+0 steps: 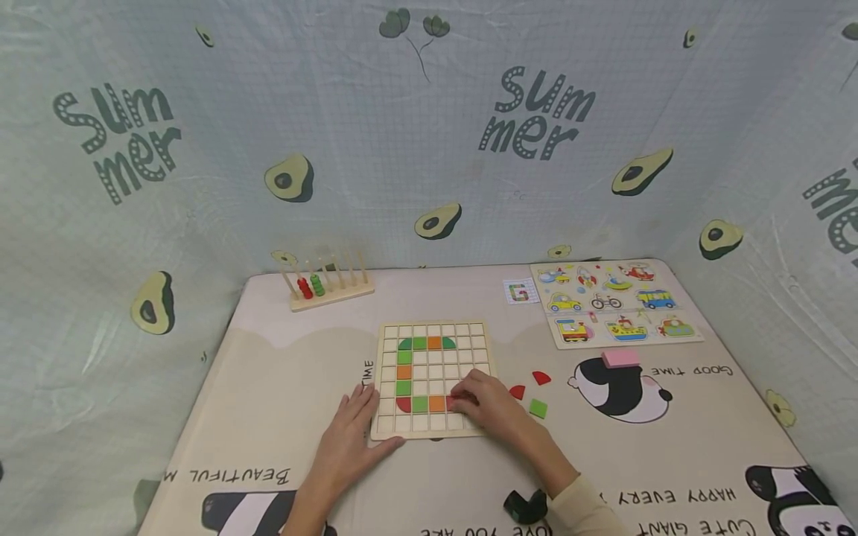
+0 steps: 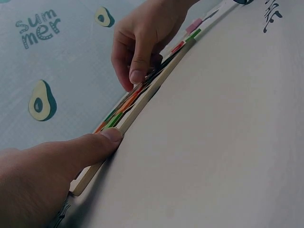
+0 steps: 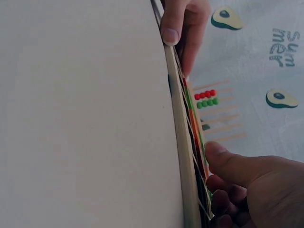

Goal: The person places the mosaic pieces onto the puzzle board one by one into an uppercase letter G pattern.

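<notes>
A wooden grid board [image 1: 429, 429] lies in front of me, with green, orange and red tiles in its cells forming a C-like outline. My left hand [image 1: 346, 439] rests at the board's near left corner, fingers extended along the left side. Its thumb [image 2: 111, 135] presses on the near edge. Over the lower right of the board, my right hand [image 1: 494, 406] pinches a red tile [image 1: 450, 403] at the end of the bottom tile row; the fingers cover most of it. Two red quarter-round tiles [image 1: 541, 378] and a green square tile [image 1: 538, 408] lie right of the board.
A small pattern card [image 1: 520, 291] sits beside a vehicle picture puzzle board [image 1: 620, 305] at the back right, a pink block [image 1: 620, 359] below it. A bead counting frame [image 1: 333, 296] stands at the back left. Near my right forearm lies a dark green object [image 1: 526, 507].
</notes>
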Demonstrator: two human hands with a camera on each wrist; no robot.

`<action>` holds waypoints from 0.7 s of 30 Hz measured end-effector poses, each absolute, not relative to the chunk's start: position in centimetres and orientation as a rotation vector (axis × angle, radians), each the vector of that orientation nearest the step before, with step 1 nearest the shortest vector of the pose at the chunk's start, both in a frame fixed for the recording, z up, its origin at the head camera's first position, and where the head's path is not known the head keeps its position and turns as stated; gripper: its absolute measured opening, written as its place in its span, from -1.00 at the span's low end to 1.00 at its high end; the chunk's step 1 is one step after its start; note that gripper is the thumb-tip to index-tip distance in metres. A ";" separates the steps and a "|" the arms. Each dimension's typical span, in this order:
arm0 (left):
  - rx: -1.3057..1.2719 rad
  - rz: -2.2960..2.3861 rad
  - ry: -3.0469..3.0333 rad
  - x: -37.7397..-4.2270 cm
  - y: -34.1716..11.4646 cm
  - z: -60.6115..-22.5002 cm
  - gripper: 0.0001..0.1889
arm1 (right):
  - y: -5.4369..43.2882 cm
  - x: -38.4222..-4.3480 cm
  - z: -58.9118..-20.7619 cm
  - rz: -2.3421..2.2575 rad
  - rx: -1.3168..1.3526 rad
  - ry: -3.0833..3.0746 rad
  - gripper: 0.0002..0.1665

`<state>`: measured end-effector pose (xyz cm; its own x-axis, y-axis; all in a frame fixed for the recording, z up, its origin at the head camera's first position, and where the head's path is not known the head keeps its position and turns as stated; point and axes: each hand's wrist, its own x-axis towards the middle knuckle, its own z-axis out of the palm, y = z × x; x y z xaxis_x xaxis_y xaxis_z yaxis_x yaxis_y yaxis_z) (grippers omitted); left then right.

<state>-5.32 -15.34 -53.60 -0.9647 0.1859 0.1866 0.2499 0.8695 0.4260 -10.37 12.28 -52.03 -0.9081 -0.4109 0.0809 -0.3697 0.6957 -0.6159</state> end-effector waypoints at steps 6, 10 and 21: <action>-0.340 -0.690 -2.897 -5.3 -15.3 -53.7 -0.06 | 12.9 -10.3 -51.3 -1.049 -0.578 2.868 -0.79; -0.349 -0.689 -2.887 -5.3 -15.3 -53.7 -0.07 | 13.6 -10.3 -51.0 -1.046 -0.500 2.896 -0.82; -0.359 -0.663 -2.884 -5.3 -15.3 -53.6 -0.08 | 16.7 -10.3 -50.7 -1.079 -0.499 2.940 -0.73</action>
